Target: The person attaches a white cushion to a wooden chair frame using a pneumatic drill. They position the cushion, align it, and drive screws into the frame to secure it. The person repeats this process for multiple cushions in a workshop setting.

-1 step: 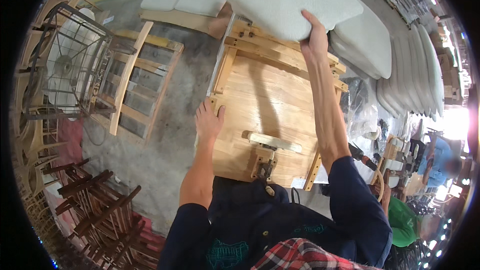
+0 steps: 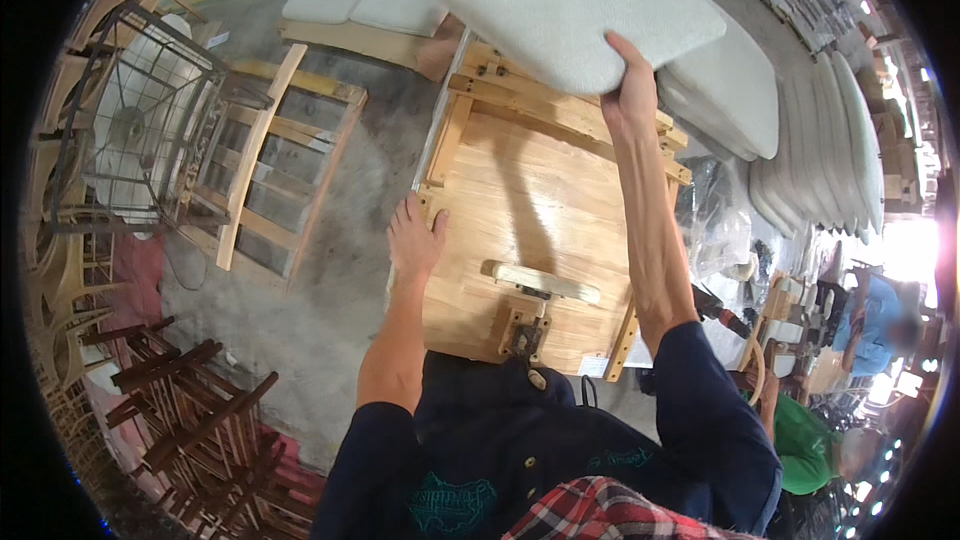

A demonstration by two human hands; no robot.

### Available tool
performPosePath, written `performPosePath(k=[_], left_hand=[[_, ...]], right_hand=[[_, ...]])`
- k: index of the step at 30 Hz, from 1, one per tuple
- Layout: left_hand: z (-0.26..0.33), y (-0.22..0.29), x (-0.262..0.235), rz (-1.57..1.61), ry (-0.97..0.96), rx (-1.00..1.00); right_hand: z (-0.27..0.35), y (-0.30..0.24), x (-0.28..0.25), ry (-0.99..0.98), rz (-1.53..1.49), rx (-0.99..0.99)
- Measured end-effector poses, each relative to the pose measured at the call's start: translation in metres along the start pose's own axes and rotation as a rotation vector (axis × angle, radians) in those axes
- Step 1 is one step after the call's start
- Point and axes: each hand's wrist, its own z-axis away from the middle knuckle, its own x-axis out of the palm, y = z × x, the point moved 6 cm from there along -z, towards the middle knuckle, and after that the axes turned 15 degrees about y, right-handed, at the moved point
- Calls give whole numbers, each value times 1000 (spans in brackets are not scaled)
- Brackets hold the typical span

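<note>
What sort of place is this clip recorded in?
Most likely a furniture workshop: a wooden workbench, bare wooden chair frames on the concrete floor, and stacked pale cushions. The right hand grips a cushion.

Dark wooden chairs point(image 2: 190, 420) lower left; stacked cushions point(image 2: 840, 130) right.

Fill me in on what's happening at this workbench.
A person stands at a wooden work table. Their right hand grips the near edge of a large pale grey seat cushion, holding it tilted above the table's far end. Their left hand rests flat on the table's left edge. More cushions of the same kind are stacked to the right, and bare wooden chair frames stand on the left.
</note>
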Motion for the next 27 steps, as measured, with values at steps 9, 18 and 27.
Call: performPosePath(k=[9,18,27], left_hand=[[-21,9,-26,1927,-134,-765],[86,17,-50,1768,-296,-1104],[88,54,-60,2061,-244,-1072]], right_hand=[[186,-78,-136,33,293,-57],[327,-57,-240,-117,672,-252],[388,-73,-286,-226,831,-425]])
